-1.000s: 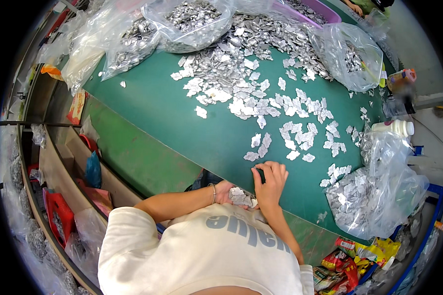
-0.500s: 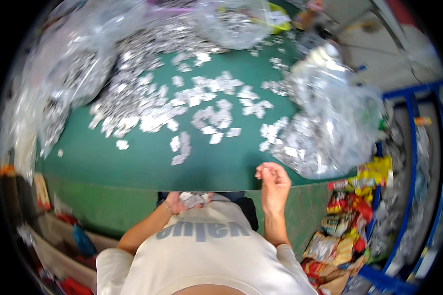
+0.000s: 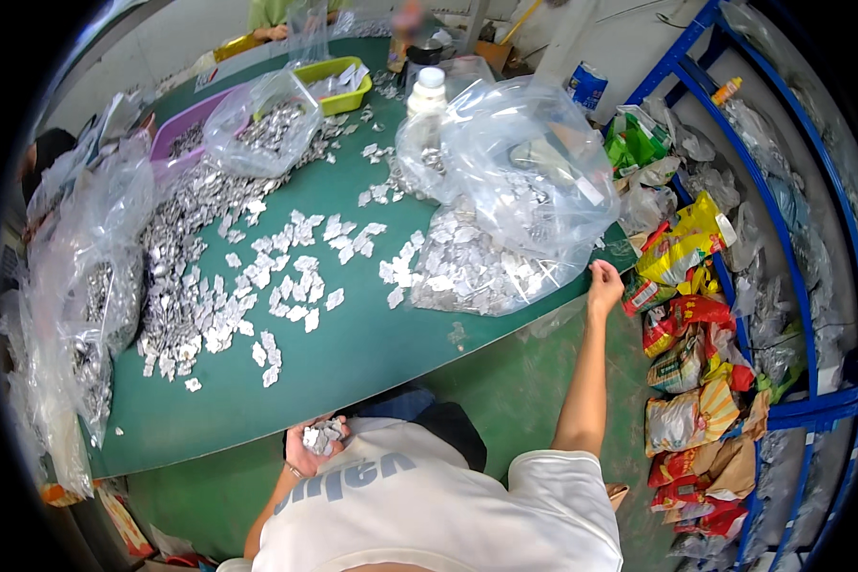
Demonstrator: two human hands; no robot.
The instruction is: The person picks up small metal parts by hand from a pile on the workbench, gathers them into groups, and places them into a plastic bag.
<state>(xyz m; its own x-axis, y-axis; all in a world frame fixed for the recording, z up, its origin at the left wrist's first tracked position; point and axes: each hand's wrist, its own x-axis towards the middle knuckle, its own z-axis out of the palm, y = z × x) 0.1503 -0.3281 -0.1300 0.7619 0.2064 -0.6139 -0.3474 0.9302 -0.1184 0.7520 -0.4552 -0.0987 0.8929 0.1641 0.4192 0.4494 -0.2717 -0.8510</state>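
Observation:
My left hand is cupped at the table's front edge, close to my shirt. Its fingers curl around a small heap of flat silver metal pieces. My right arm reaches out to the right. At the green table's right edge my right hand is closed, thumb and fingertips pressed together; whether anything small sits between them cannot be made out. Just left of it lies a large clear plastic bag full of similar pieces. Many loose pieces are spread over the middle and left of the table.
Bagged pieces stand along the left edge. A purple basin, a yellow-green tray and a white bottle are farther back. Blue shelving and colourful packets line the right. Another person's hand shows across the table.
My view has swung to the right, bringing in the far table end. My right hand has moved rightward, out beside the clear bag. The left hand keeps its pieces near my body.

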